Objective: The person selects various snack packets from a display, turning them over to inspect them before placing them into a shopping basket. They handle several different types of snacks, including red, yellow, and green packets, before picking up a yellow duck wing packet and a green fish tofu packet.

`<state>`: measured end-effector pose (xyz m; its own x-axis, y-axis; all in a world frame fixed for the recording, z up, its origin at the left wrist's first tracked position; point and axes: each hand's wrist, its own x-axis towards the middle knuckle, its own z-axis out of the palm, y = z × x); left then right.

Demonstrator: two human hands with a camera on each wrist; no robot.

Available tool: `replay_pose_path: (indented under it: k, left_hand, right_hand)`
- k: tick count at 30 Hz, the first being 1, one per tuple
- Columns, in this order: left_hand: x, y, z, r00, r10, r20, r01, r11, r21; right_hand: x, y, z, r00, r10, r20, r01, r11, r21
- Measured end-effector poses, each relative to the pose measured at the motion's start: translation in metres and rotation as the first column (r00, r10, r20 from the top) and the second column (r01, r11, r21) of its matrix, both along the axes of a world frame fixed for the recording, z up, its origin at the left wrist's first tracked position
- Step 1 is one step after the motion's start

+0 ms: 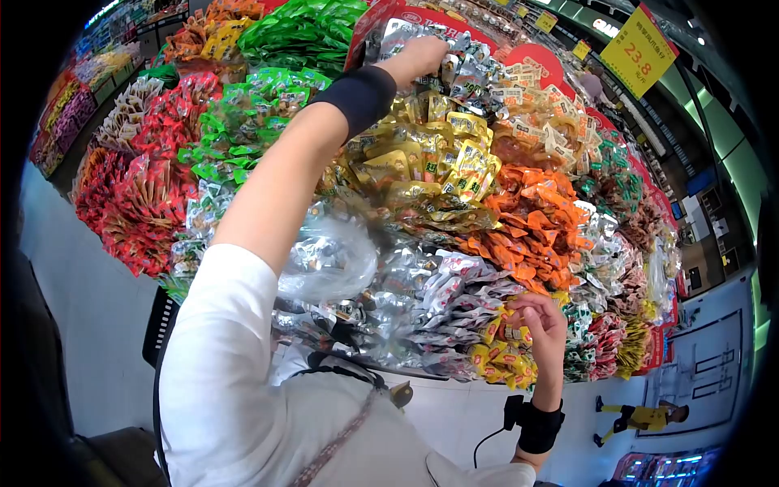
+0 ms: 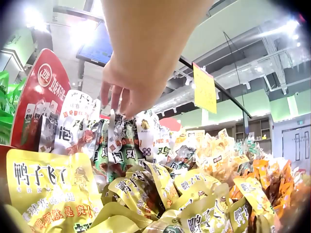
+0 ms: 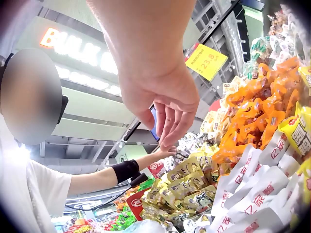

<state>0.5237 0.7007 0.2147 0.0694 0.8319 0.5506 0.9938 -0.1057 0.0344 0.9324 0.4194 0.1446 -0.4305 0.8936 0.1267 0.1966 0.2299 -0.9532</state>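
Observation:
My left hand (image 1: 426, 55) reaches to the far side of the display, over silver-and-white snack packets (image 1: 471, 81). In the left wrist view its fingertips pinch the top edge of an upright white snack packet (image 2: 121, 141). Gold snack packets (image 2: 46, 187) lie in front of that row. My right hand (image 1: 542, 321) hovers with loosely bent fingers and holds nothing. Beneath it in the head view are small yellow packets (image 1: 503, 365), beside white ones with red print (image 3: 255, 194). A clear plastic bag (image 1: 329, 260) lies over silver packets below my left forearm.
Orange packets (image 1: 531, 223) fill the right middle of the heap; green (image 1: 300, 32) and red packets (image 1: 150, 207) fill the left. A red sign board (image 2: 46, 92) stands beside the white packets. A yellow price card (image 1: 639, 53) hangs above. Another person (image 1: 649, 418) stands at the right.

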Motion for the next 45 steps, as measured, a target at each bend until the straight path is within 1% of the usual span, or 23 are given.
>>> replay_pose_path:
  k: [4,7,8,11,12,13,15,16,18,19,20,21,22,25,28,31,32,35,36,39,40,43,45]
  left_hand:
    - [0.002,-0.022,0.021,0.999,0.033,0.018,-0.034,0.997,0.069]
    - [0.002,-0.053,0.026,0.986,-0.162,0.037,0.145,0.947,0.287]
    - [0.002,-0.060,0.031,0.989,-0.148,0.014,0.141,0.966,0.217]
    - [0.002,-0.113,0.026,0.979,-0.203,0.010,0.192,0.940,0.281]
    - [0.003,-0.135,0.025,0.972,-0.234,0.013,0.223,0.941,0.255]
    - [0.007,-0.162,0.031,0.973,-0.219,0.075,0.211,0.972,0.106]
    - [0.005,-0.193,0.023,0.943,-0.329,0.046,0.326,0.943,0.064]
    - [0.007,-0.208,0.021,0.943,-0.326,0.062,0.325,0.945,0.028]
    - [0.008,-0.236,0.024,0.937,-0.336,0.098,0.342,0.938,-0.061]
    - [0.005,-0.241,0.019,0.931,-0.351,0.104,0.356,0.933,-0.041]
    - [0.001,-0.244,0.015,0.924,-0.368,0.106,0.372,0.928,-0.022]
    - [-0.001,-0.247,0.013,0.917,-0.386,0.104,0.388,0.921,-0.002]
    - [-0.001,-0.252,0.014,0.925,-0.359,0.123,0.367,0.929,-0.051]
    - [-0.004,-0.254,0.007,0.918,-0.373,0.136,0.383,0.922,-0.060]
    - [-0.002,-0.255,0.000,0.909,-0.414,0.048,0.414,0.910,0.012]
    - [0.002,-0.273,0.006,0.905,-0.426,0.025,0.423,0.903,0.070]
    - [0.002,-0.284,0.011,0.911,-0.412,0.020,0.410,0.910,0.068]
    - [-0.005,-0.308,0.015,0.897,-0.438,-0.060,0.436,0.853,0.287]
    - [-0.008,-0.325,0.020,0.908,-0.418,-0.005,0.410,0.888,0.208]
    - [-0.005,-0.375,0.030,0.947,-0.311,0.081,0.307,0.950,0.060]
    - [-0.005,-0.387,0.027,0.954,-0.297,0.033,0.293,0.952,0.090]
    - [0.007,-0.427,0.018,0.955,-0.295,0.030,0.287,0.945,0.158]
    - [0.011,-0.446,0.001,0.963,-0.264,0.049,0.251,0.951,0.183]
  right_hand:
    - [-0.007,-0.001,-0.002,1.000,-0.011,-0.015,0.011,1.000,0.026]
    - [-0.015,0.001,-0.005,1.000,-0.018,-0.021,0.018,1.000,-0.005]
    - [-0.016,0.004,-0.008,0.999,0.029,-0.026,-0.029,1.000,0.008]
    - [-0.028,0.005,-0.013,0.999,0.012,-0.052,-0.011,1.000,0.006]
    - [-0.028,0.007,-0.019,0.998,0.019,-0.057,-0.020,1.000,-0.012]
    - [-0.030,0.009,-0.024,0.998,0.017,-0.065,-0.018,1.000,-0.020]
    - [-0.038,0.009,-0.033,0.997,0.009,-0.079,-0.012,0.999,-0.039]
    - [-0.042,0.008,-0.036,0.997,0.050,-0.064,-0.053,0.998,-0.042]
    - [-0.054,0.006,-0.041,0.989,0.062,-0.132,-0.075,0.992,-0.098]
    - [-0.060,0.005,-0.044,0.984,0.062,-0.169,-0.084,0.988,-0.126]
    - [-0.064,0.005,-0.046,0.990,0.078,-0.116,-0.091,0.989,-0.113]
    - [-0.069,0.004,-0.049,0.988,0.072,-0.136,-0.090,0.987,-0.130]
    - [-0.072,0.003,-0.050,0.986,0.065,-0.155,-0.088,0.985,-0.145]
    - [-0.081,-0.008,-0.053,0.979,0.055,-0.196,-0.089,0.981,-0.171]
    - [-0.082,-0.024,-0.052,0.980,0.061,-0.190,-0.094,0.982,-0.166]
    - [-0.073,-0.033,-0.047,0.980,0.036,-0.198,-0.072,0.982,-0.177]
    - [-0.072,-0.036,-0.044,0.980,0.024,-0.195,-0.056,0.985,-0.164]
    - [-0.066,-0.045,-0.040,0.980,0.024,-0.200,-0.050,0.991,-0.123]
    - [-0.063,-0.047,-0.041,0.973,0.038,-0.226,-0.064,0.992,-0.113]
    - [-0.056,-0.056,-0.042,0.956,0.042,-0.291,-0.073,0.993,-0.095]
    - [-0.053,-0.061,-0.042,0.946,0.050,-0.319,-0.083,0.993,-0.089]
    - [-0.042,-0.079,-0.044,0.943,0.051,-0.328,-0.086,0.992,-0.093]
    - [-0.034,-0.092,-0.050,0.927,0.053,-0.370,-0.104,0.987,-0.119]
